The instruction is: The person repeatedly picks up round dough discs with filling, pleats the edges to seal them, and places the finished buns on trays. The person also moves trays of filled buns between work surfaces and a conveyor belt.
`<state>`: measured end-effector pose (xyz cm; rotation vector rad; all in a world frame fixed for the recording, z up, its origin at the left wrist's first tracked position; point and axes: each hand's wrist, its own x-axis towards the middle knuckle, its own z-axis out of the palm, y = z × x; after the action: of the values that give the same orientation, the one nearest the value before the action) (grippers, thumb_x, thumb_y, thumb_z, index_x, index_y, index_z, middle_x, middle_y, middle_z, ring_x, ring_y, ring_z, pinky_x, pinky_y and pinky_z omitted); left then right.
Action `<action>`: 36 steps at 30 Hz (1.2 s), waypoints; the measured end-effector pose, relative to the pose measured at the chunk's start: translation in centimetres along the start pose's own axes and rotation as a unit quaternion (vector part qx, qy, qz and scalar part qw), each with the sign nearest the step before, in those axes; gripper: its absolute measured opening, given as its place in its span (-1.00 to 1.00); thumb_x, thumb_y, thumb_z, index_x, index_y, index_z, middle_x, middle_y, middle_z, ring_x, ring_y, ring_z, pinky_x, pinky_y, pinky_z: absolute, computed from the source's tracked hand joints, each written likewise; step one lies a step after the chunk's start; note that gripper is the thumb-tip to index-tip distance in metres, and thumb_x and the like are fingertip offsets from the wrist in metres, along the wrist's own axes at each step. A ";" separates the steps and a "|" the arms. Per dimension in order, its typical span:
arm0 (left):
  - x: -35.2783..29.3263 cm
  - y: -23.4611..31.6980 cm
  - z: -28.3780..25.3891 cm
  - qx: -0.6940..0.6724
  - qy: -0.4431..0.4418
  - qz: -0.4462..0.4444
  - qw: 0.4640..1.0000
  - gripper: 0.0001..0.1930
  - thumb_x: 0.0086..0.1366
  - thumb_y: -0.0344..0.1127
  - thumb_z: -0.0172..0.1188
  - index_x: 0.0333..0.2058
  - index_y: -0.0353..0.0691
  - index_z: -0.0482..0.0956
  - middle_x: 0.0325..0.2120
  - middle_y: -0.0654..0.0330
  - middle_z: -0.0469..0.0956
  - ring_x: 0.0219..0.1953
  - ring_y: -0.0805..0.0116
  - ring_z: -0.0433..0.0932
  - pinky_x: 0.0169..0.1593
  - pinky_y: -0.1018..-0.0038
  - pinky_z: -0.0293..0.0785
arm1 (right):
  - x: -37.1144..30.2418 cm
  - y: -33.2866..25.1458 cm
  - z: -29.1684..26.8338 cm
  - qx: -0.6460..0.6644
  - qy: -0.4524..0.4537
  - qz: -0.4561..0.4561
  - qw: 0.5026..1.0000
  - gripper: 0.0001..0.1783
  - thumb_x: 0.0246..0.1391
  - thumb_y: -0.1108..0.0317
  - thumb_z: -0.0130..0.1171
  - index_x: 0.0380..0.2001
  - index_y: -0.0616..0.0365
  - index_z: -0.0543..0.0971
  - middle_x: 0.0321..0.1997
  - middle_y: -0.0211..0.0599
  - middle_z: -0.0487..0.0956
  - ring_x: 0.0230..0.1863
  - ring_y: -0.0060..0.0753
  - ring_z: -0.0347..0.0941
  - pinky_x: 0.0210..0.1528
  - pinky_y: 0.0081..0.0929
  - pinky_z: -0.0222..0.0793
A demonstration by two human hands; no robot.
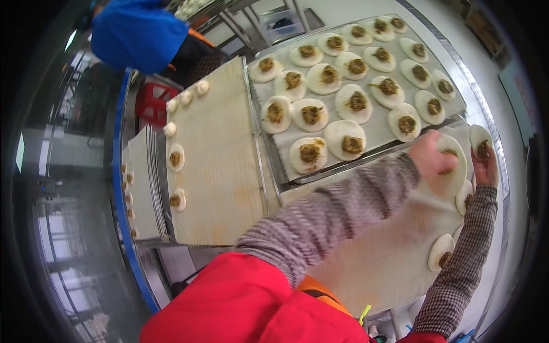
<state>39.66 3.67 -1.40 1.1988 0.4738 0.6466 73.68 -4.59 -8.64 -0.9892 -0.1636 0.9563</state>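
Observation:
My left hand [432, 162], a little blurred, reaches across to the far right with its fingers curled onto a flat white dough round [456, 178]. Brown chopped filling shows by its fingertips. Just right of it, my right hand [486, 167] holds up a smaller dough round [478, 135] with a dab of the same filling, the fingers behind its lower part. More filled rounds lie below: one [462, 200] is partly hidden by the right arm, another [439, 251] sits nearer me on the lined tray [366, 257].
Beyond my left arm, a lined tray [269, 146] carries several filled rounds in rows. Left of it, another lined tray [220, 148] holds several small dough balls [186, 97] and filled rounds [176, 158]. A person in blue [134, 37] stands at the far left near a red crate [154, 103].

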 end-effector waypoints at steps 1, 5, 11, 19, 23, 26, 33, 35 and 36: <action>-1.7 2.0 -3.4 -0.158 -0.021 -0.083 0.984 -0.45 0.02 -0.21 0.32 -0.06 -0.38 0.38 -0.26 0.10 0.54 -0.24 0.33 0.54 -0.20 0.47 0.49 | -1.4 0.8 2.8 -0.016 -0.067 0.029 0.997 -0.81 0.17 0.40 0.11 -0.15 0.17 0.53 -0.12 -0.31 0.59 -0.05 -0.41 0.49 0.07 -0.26 0.44; -17.0 8.3 -18.6 -0.174 -0.012 -0.133 0.976 -0.42 0.21 -0.28 0.20 0.16 -0.26 0.19 -0.08 0.17 0.45 -0.10 0.39 0.52 -0.07 0.43 0.55 | -10.5 7.9 16.2 -0.111 -0.200 0.087 0.970 -0.78 0.18 0.41 0.06 -0.10 0.12 0.46 -0.19 -0.34 0.52 -0.19 -0.46 0.47 -0.15 -0.38 0.53; -38.7 8.3 -31.4 -0.006 0.321 -0.317 0.892 -0.50 0.25 -0.45 0.14 0.15 -0.30 0.24 -0.04 0.13 0.46 -0.01 0.35 0.48 0.05 0.41 0.48 | -26.3 27.0 34.2 -0.229 -0.421 0.253 0.840 -0.63 0.01 0.45 0.15 -0.06 0.24 0.44 -0.27 -0.30 0.55 -0.30 -0.46 0.52 -0.25 -0.48 0.54; -42.6 8.1 -35.4 0.671 0.164 -0.210 0.691 -0.45 -0.06 -0.36 0.36 -0.04 -0.33 0.44 -0.04 -0.05 0.42 -0.01 -0.02 0.41 0.06 0.19 0.38 | -35.5 34.7 36.0 -0.486 -0.336 -0.254 0.766 -0.55 -0.16 0.48 0.16 -0.08 0.14 0.51 -0.10 -0.05 0.49 -0.07 -0.04 0.45 0.02 -0.25 0.39; -33.8 9.4 -29.1 0.402 0.128 -0.132 0.897 -0.64 0.11 -0.42 0.23 -0.09 -0.36 0.48 -0.21 0.04 0.51 -0.18 0.20 0.52 -0.08 0.38 0.45 | -32.7 22.4 22.9 -0.507 -0.074 -0.199 0.835 -0.66 -0.02 0.48 0.20 -0.10 0.13 0.54 -0.16 -0.31 0.57 -0.18 -0.52 0.51 -0.22 -0.55 0.50; -23.3 6.6 -20.2 0.409 -0.068 0.009 0.910 -0.70 0.14 -0.39 0.22 -0.14 -0.34 0.52 -0.34 0.12 0.55 -0.26 0.31 0.53 -0.18 0.46 0.46 | -29.4 9.9 9.5 -0.534 0.190 -0.271 0.778 -0.68 0.02 0.34 0.19 -0.14 0.21 0.56 -0.31 -0.23 0.60 -0.37 -0.45 0.51 -0.22 -0.54 0.45; 2.6 -3.9 3.9 0.511 -0.191 0.052 0.837 -0.33 0.13 0.11 0.22 0.00 -0.40 0.47 -0.13 -0.08 0.56 -0.08 0.13 0.56 0.01 0.35 0.44 | -24.9 0.1 -5.0 -0.508 0.301 0.084 0.803 -0.44 -0.04 -0.12 0.27 -0.21 0.19 0.63 -0.32 -0.35 0.60 -0.41 -0.53 0.45 -0.31 -0.50 0.44; 5.6 -6.3 8.1 0.550 -0.177 0.014 0.816 -0.25 0.11 0.21 0.20 0.02 -0.42 0.45 -0.08 -0.10 0.53 -0.02 0.09 0.53 0.07 0.32 0.41 | -23.9 -0.2 -4.6 -0.540 0.253 0.125 0.792 -0.45 -0.07 -0.11 0.31 -0.24 0.17 0.60 -0.44 -0.38 0.57 -0.47 -0.60 0.44 -0.46 -0.64 0.37; 6.3 -7.3 9.9 0.569 -0.176 -0.008 0.804 -0.22 0.10 0.23 0.19 0.02 -0.42 0.45 -0.06 -0.10 0.53 0.00 0.08 0.52 0.08 0.31 0.40 | -23.6 -0.2 -4.1 -0.555 0.254 0.108 0.785 -0.47 -0.12 -0.11 0.34 -0.32 0.17 0.61 -0.49 -0.39 0.56 -0.51 -0.58 0.44 -0.48 -0.61 0.37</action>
<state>52.23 -0.54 -5.36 2.3999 0.5607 0.0320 61.76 -24.92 -4.11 -2.3762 -0.1560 0.7119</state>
